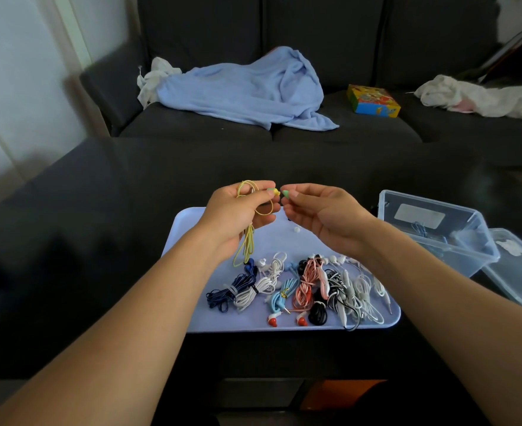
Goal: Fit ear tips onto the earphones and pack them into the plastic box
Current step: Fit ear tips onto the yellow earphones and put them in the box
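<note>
From my head camera: my left hand (238,210) is pinching the yellow earphone (275,193), cord looped over the fingers, above the tray (189,222). My right hand (321,215) is pinching a green ear tip (285,194) just beside it. I'm lining it up squarely, pressing straight on. The plastic box (438,232) is waiting right.

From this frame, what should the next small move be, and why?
Probably press the green ear tip, pinched in the right hand, onto the yellow earbud held by the left hand: they sit almost touching above the tray.
</note>
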Action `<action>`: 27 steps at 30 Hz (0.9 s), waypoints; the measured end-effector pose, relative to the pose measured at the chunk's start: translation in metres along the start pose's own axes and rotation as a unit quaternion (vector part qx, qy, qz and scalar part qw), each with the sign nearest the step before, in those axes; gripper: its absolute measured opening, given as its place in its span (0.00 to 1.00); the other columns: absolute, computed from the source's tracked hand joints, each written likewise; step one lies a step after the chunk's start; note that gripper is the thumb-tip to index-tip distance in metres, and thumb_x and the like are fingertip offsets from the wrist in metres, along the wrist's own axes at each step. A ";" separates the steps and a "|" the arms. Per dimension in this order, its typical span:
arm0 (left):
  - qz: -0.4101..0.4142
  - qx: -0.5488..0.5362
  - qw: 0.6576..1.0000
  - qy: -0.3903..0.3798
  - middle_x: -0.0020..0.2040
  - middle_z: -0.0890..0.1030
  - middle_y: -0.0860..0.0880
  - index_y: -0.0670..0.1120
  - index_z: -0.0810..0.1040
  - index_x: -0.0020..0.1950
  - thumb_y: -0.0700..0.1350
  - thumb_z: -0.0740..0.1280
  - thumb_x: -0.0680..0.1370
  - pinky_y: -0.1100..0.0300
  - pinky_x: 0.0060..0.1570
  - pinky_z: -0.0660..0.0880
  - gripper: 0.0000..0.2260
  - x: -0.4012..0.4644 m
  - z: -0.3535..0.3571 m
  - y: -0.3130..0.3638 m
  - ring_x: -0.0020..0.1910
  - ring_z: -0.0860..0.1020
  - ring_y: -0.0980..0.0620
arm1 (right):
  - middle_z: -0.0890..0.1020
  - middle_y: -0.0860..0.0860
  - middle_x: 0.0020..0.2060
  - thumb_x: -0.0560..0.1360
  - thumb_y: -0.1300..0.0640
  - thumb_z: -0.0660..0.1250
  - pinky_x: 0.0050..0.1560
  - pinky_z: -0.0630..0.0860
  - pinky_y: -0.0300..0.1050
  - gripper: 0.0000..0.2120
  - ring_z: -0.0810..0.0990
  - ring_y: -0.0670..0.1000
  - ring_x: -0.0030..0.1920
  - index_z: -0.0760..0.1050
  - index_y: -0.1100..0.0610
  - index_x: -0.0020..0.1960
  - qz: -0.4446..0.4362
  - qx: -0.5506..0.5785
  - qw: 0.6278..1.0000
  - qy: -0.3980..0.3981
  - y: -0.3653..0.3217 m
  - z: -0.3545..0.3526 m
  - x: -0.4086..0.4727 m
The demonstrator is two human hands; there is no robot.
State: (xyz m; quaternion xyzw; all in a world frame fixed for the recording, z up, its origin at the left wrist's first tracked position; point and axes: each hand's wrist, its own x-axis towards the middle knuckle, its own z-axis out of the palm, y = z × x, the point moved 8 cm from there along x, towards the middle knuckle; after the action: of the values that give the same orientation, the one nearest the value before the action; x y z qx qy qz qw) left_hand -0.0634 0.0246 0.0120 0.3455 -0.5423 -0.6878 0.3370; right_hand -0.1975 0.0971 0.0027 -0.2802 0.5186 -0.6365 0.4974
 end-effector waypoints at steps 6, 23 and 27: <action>-0.007 0.003 1.000 0.018 0.42 0.86 0.48 0.45 0.84 0.49 0.40 0.73 0.77 0.64 0.34 0.78 0.03 0.000 -0.004 -0.001 0.41 0.85 0.53 | 0.85 0.59 0.47 0.79 0.66 0.66 0.47 0.82 0.39 0.07 0.85 0.50 0.44 0.80 0.65 0.55 0.004 0.009 1.000 -0.011 -0.001 0.001 -0.003; -0.006 0.053 0.999 -0.007 0.42 0.87 0.51 0.49 0.84 0.52 0.40 0.74 0.75 0.68 0.31 0.75 0.07 -0.005 -0.001 0.001 0.42 0.85 0.56 | 0.87 0.58 0.44 0.74 0.65 0.72 0.54 0.83 0.49 0.05 0.84 0.54 0.44 0.84 0.60 0.49 -0.096 -0.142 0.985 0.036 -0.018 -0.004 -0.008; -0.011 0.061 0.998 -0.015 0.43 0.87 0.51 0.48 0.84 0.52 0.41 0.74 0.76 0.68 0.31 0.75 0.06 -0.005 -0.001 0.001 0.43 0.85 0.57 | 0.87 0.56 0.42 0.74 0.65 0.72 0.51 0.84 0.50 0.05 0.84 0.54 0.43 0.84 0.59 0.48 -0.130 -0.197 0.971 0.042 -0.024 -0.003 -0.011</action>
State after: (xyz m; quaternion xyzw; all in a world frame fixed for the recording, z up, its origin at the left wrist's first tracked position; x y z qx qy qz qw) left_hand -0.0599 0.0287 0.0130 0.3609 -0.5843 -0.6625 0.2992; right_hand -0.2042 0.1075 0.0263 -0.4102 0.6135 -0.5923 0.3234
